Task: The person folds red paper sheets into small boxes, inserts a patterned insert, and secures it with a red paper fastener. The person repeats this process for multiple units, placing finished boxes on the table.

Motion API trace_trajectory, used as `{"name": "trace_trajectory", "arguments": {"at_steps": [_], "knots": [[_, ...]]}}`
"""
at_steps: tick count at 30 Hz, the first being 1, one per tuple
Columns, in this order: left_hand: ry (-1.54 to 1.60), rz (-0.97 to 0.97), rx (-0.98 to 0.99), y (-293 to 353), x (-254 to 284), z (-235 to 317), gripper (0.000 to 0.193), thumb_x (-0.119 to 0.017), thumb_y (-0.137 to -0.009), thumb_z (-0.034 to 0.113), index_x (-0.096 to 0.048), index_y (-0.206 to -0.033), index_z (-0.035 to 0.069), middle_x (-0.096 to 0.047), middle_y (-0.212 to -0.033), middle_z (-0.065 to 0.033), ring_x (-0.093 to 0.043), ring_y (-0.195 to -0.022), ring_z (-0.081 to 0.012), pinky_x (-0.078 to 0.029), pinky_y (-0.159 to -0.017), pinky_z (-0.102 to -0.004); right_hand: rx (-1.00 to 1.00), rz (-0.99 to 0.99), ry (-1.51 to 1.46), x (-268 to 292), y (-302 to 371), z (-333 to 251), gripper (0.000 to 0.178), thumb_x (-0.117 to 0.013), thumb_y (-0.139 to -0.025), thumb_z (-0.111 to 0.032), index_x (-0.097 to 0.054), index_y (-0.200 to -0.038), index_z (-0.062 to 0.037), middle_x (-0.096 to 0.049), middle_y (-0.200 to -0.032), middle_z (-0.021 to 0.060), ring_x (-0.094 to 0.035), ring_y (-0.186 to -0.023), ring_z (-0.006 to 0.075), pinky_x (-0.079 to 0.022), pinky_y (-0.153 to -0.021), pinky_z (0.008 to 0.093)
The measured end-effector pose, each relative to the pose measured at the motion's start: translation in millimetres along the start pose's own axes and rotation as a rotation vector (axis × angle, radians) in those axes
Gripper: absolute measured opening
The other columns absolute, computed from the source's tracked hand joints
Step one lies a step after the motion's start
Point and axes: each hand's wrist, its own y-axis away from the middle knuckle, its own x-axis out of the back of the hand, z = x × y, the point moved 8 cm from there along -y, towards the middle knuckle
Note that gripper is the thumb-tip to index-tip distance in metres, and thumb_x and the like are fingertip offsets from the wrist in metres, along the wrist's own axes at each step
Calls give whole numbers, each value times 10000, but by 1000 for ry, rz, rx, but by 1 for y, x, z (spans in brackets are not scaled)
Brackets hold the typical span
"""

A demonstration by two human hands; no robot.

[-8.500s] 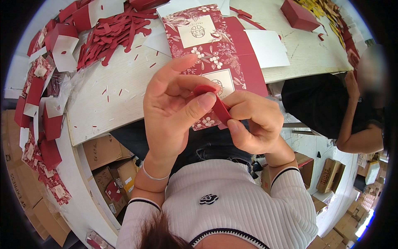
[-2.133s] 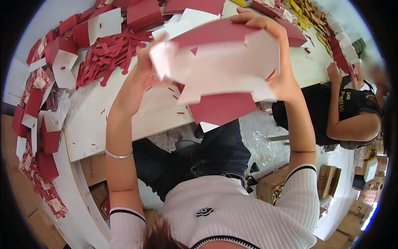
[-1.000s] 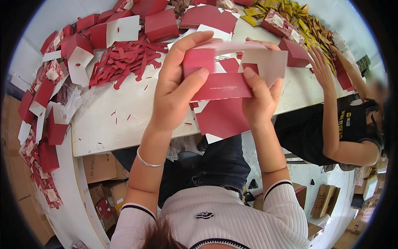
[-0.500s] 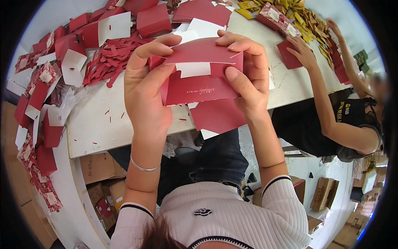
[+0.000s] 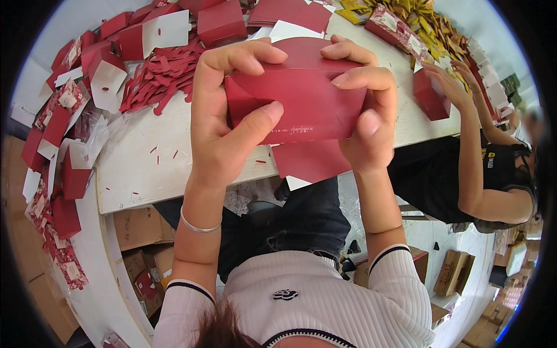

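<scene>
A small red cardboard box is held up between my two hands over the table's near edge. My left hand grips its left end, with the thumb on the front panel and fingers curled over the top. The right hand holds the other end, its fingers along the upper edge and its thumb at the right side. A flap lies across the box, with a rounded edge rising at the top. Below it, a flat red card sheet with a white corner sticks out past the table edge.
Red strips lie heaped on the table, with folded red boxes around them on the left. Flat red sheets are stacked behind. At right, a co-worker's hands are at another red box, near yellow packets.
The gap and white patch on the box front are now covered by the red panel. My left thumb has moved onto that panel. The co-worker's hands have moved right.
</scene>
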Motion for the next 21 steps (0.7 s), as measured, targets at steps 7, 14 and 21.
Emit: {"name": "trace_trajectory", "arguments": {"at_steps": [7,14,21], "knots": [[-85,24,-104,-2,0,3,242,-491,-738,-86,-441,-950,19,-571,-1009,-153,-483,-1057,-224,-321,-963,-367,71,35,293,-5,-4,-1,324,-563,-695,60,-507,-1005,-15,-524,-1025,121,-464,-1021,278,-324,-942,385],[13,43,-146,-2,7,2,188,-493,-740,-22,-470,-924,8,-589,-976,-169,-510,-1025,-240,-299,-981,-399,215,-63,401,-11,-13,-10,336,-566,-647,96,-539,-957,-32,-536,-982,120,-464,-1042,328,-325,-949,428],[49,174,-124,3,21,-2,163,-450,-811,95,-482,-937,-4,-585,-981,-173,-498,-1010,-220,-291,-980,-370,238,-238,476,-24,-9,-8,351,-579,-660,62,-492,-990,-17,-501,-1091,204,-426,-1123,350,-261,-997,486]]}}
